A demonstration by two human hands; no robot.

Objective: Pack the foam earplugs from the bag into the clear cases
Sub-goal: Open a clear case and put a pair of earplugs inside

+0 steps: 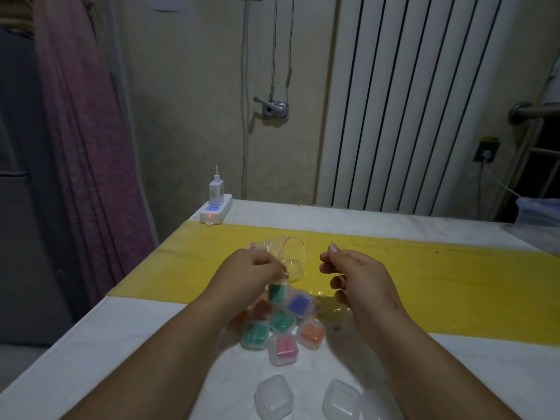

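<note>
1. The left hand (257, 268) pinches the clear bag (292, 256) above the middle of the desk (121, 344). Tilting it could spill earplugs, though I cannot tell whether any remain inside.
2. The right hand (348, 274) is clenched beside the bag, with nothing visible in it. Reaching down could scatter the filled cases (283, 321) heaped beneath.
3. The empty cases (274, 395) sit at the near edge, where a forearm could sweep them off.
</note>
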